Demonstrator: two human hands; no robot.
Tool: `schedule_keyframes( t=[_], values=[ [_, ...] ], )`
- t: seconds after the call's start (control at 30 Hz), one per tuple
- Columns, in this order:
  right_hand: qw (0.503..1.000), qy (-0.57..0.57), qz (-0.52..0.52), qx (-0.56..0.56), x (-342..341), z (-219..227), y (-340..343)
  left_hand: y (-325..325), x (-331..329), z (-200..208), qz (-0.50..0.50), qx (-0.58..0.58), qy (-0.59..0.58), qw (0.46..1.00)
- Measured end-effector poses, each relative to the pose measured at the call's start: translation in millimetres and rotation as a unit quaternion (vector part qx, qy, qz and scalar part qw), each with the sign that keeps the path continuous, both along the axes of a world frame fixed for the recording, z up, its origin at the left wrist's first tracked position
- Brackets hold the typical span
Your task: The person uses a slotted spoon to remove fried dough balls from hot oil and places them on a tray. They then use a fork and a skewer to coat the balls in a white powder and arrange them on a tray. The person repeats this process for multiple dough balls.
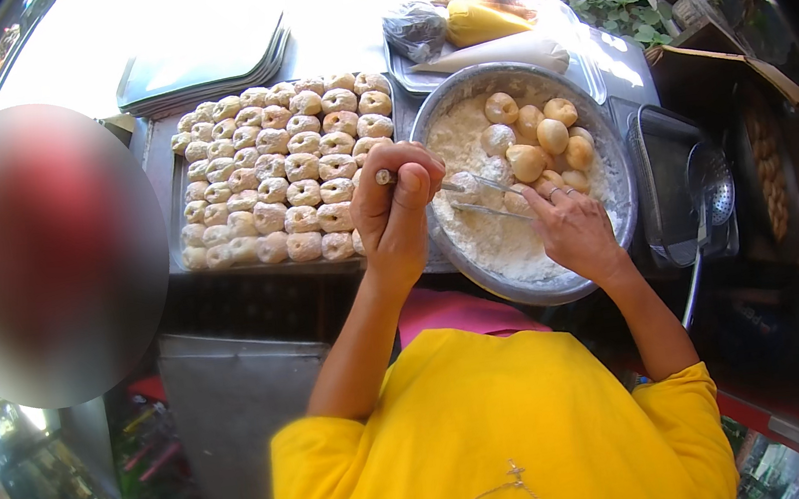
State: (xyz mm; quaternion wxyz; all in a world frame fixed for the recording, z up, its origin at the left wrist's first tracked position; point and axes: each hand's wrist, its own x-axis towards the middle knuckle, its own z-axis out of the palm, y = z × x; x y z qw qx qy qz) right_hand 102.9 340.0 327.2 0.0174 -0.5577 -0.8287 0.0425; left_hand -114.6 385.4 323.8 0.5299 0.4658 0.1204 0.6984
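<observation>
Powder-Dusted Buns (552, 136), Both Hands In at the Metal Bowl (619, 170)

My right hand (579, 231) bends over the bowl's near right rim, fingers partly curled beside a bun; whether they pinch one I cannot tell. To its left, my left hand (396, 205) is raised in a fist round the handle of a two-pronged metal tool (492, 210), its prongs reaching down over white powder (491, 258). The round buns lie heaped toward the far right, probably light and soft, easily dented, their coating perhaps slippery; a gentle hold round the sides looks best. The raised rim limits sideways moves; powder at near left leaves room. Beyond the rim, ring-shaped doughnuts (303, 166) crowd the left, and filled piping bags (489, 21) sit close past the far edge.
</observation>
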Motion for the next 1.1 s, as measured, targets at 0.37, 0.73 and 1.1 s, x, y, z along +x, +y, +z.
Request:
schedule_keyframes(
  t=[0.37,0.73,1.1],
  values=[
    [0.999,-0.02,-0.025,0.009,-3.3,-4.1,0.7,-4.4,28.3,13.9,0.006,0.136,0.244,0.96],
    [0.994,-0.055,-0.036,-0.087,-30.6,55.6,33.5,-5.7,-143.0,51.0,0.285,0.128,0.024,0.95],
    [0.968,0.126,0.217,0.02,-240.6,36.3,207.6,-52.5,-210.2,15.9,0.48,0.024,0.015,0.877]
  ],
)
